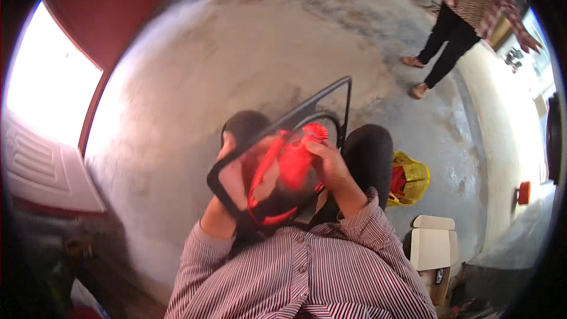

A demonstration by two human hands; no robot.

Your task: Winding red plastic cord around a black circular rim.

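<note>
A black frame [307, 105] with rounded corners is tilted over my lap, with a curved black ring inside it. Red ribbon-like material [266, 168] runs along the ring and hangs within the opening, blurred by motion. My left hand [229, 152] holds the frame's left side, its thumb up along the edge and its other fingers partly hidden behind. My right hand [331, 165] is closed on a bunched red bundle [315, 133] at the ring's right side. What exactly the bundle is, I cannot make out.
On the floor by my right knee sits a yellow basket [420, 176] with red material inside. An open cardboard box [434, 248] lies nearer, with a small dark object beside it. Another person [458, 29] stands at the far right. A white panel [47, 165] is at the left.
</note>
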